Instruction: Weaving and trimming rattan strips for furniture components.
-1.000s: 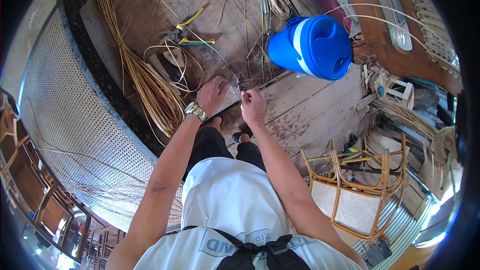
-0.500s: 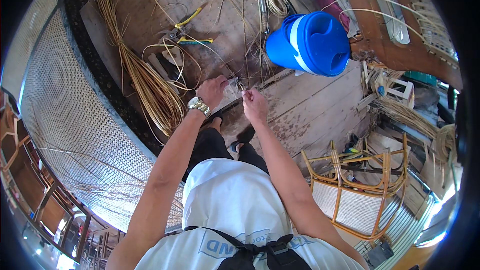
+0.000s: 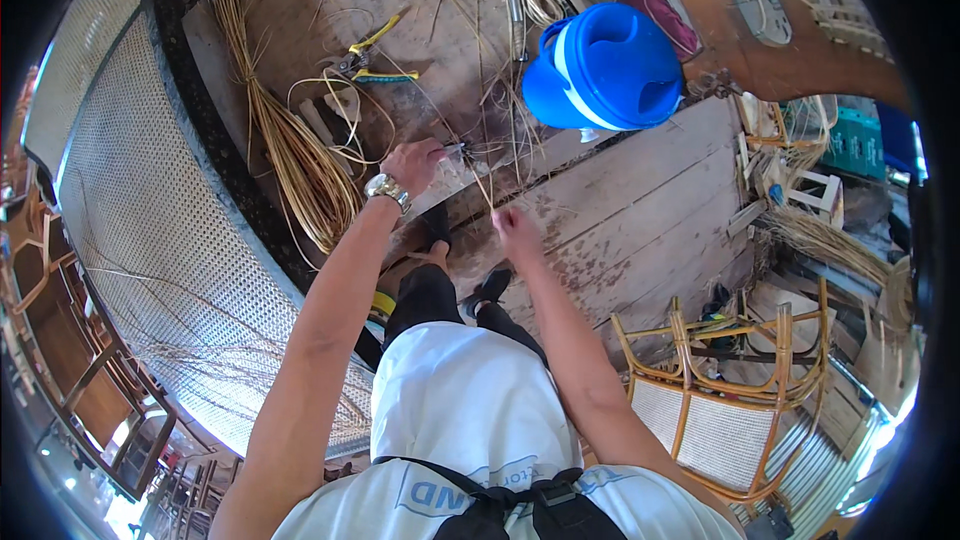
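My left hand, with a metal watch on its wrist, pinches a small dark tool or clip where several thin cane strands meet on the wooden floor. A short way lower right, my right hand is closed around one pale strand that runs up to the left hand. A thick bundle of cane strips lies just left of my left hand. Yellow-handled pliers rest on the boards above it.
A blue lidded cooler jug stands at the upper right. A large woven cane panel curves along the left. A rattan chair frame sits lower right, with more cane and clutter behind it.
My right hand has drawn down and to the right, away from my left hand, pulling the strand out longer. The left hand stays at the same spot.
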The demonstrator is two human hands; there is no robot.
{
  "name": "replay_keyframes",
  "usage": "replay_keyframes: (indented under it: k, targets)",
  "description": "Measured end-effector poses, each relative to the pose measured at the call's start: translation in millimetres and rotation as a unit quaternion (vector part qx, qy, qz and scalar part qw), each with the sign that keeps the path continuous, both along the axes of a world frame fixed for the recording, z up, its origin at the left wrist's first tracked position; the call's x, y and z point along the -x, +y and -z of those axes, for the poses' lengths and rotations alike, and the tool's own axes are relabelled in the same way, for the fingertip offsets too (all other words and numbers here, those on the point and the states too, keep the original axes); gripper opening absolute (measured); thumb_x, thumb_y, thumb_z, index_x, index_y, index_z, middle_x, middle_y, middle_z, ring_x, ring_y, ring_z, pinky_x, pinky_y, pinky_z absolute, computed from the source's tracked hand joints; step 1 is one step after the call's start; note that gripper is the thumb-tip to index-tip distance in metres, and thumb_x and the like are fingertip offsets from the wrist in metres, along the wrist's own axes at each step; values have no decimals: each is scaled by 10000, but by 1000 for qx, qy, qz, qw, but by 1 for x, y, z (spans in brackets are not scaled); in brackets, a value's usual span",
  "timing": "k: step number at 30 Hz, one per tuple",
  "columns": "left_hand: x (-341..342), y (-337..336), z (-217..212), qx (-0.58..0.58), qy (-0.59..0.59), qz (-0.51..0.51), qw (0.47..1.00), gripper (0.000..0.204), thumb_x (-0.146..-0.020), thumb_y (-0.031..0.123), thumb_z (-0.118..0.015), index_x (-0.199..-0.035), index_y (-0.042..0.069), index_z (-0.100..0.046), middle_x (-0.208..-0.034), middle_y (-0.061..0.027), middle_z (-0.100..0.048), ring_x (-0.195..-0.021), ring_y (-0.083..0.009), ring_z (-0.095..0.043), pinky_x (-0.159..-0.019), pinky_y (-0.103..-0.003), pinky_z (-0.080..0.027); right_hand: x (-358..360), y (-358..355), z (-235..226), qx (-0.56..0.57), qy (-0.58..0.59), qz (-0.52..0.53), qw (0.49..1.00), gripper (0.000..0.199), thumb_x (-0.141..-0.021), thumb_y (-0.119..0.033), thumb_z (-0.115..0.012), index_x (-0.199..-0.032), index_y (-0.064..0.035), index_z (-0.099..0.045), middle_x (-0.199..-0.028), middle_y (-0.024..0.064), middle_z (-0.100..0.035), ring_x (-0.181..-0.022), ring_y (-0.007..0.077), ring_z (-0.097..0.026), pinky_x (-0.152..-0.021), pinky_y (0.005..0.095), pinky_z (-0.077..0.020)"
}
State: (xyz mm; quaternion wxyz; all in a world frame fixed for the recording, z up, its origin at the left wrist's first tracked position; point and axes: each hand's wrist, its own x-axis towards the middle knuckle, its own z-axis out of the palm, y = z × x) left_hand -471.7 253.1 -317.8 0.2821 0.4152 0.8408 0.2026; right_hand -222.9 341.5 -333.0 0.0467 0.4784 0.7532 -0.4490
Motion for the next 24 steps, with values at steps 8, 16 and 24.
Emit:
replay_keyframes:
  k: [8, 16, 24]
  targets:
    - [-1, -1, -8, -24, -13, 0, 1000, 225, -929, 328, -553, -1006, 166, -688, -968, -108, -706, -928, -356, -658, -809, -456, -529, -270, -29, -13, 257, -203, 23, 945, 291, -881, -317, -631, -1001, -52, -656, -982, 209, -673, -926, 390, -647, -797, 498, -508]
    - [2, 6, -8, 4, -45, -10, 999, 228, -930, 304, -547, -1014, 150, -692, -987, -109, -706, -939, -359, -657, -829, -458, -526, 13, 8, -19, 176, 204, 79, 960, 583, -896, -390, -670, -1278, 27, -532, -1154, 219, -605, -927, 370, -637, -717, 364, -559]
    - [4, 7, -13, 47, -89, -30, 994, 243, -933, 308, -549, -1043, 146, -693, -1004, -129, -704, -956, -361, -659, -845, -456, -519, 68, 14, 6, -134, -32, -60, 989, 501, -934, -473, -593, -1067, 7, -649, -910, 133, -676, -793, 223, -676, -663, 329, -509]
